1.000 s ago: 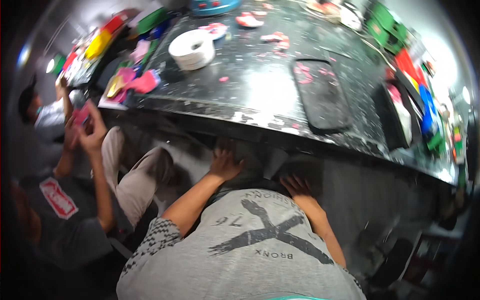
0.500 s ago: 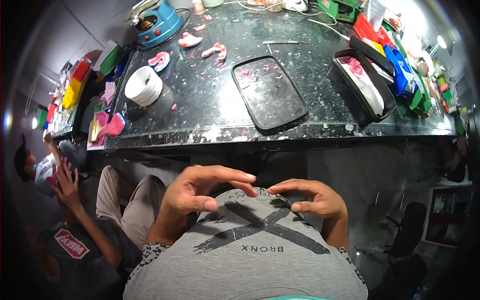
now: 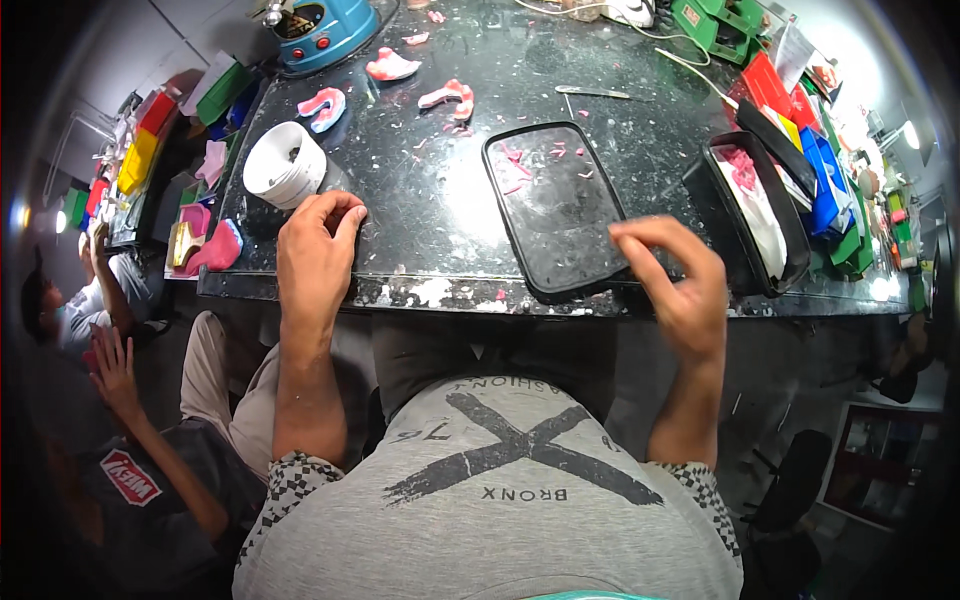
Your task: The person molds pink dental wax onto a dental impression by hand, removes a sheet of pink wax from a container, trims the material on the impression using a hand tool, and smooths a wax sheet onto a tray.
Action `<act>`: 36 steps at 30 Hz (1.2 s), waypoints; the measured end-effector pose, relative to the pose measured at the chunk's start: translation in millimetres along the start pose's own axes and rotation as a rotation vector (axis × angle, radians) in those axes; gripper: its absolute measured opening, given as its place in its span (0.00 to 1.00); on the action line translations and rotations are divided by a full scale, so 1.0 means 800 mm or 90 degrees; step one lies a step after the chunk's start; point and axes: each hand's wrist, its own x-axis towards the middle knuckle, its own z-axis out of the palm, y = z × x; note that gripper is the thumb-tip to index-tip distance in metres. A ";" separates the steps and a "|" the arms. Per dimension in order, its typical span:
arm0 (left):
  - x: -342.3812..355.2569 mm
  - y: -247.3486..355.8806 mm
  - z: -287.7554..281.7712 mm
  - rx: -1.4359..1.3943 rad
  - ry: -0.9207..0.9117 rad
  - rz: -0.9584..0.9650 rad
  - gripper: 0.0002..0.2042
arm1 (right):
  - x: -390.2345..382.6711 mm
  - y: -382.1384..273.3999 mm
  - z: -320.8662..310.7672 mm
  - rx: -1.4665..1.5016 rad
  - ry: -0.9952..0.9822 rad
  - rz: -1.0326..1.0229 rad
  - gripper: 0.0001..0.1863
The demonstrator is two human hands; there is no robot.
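My left hand [image 3: 318, 255] is at the bench's front, just below a white cup [image 3: 283, 165], with fingers curled in; whatever they hold, if anything, is hidden. My right hand [image 3: 680, 285] has thumb and index finger closed together at the right rim of a black tray [image 3: 550, 225] scattered with pink scraps; I cannot make out whether they grip it. Behind the tray lies a thin metal tool [image 3: 590, 93]. Pink horseshoe-shaped moulded pieces [image 3: 445, 97] lie farther back on the speckled black bench [image 3: 400, 150].
A blue appliance [image 3: 325, 35] stands at back left. A black case [image 3: 762, 215] and coloured bins [image 3: 825, 170] line the right side. Other people [image 3: 120, 375] sit at the left, near more bins [image 3: 140, 155]. A dark chair [image 3: 785, 480] is behind my right arm.
Both my hands have risen from beside my body and moved forward to the bench, apart from each other, with fingers now more curled. The bench sits closer beneath them.
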 end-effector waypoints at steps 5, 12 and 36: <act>0.007 0.010 0.002 -0.006 -0.032 -0.030 0.07 | 0.096 0.047 0.033 -0.217 -0.065 -0.069 0.11; -0.014 0.008 -0.001 0.024 -0.036 0.009 0.07 | 0.153 0.060 0.058 -0.383 -0.150 -0.198 0.10; -0.015 0.010 -0.005 0.058 -0.072 0.129 0.06 | 0.188 0.034 0.071 -0.215 -0.454 -0.209 0.11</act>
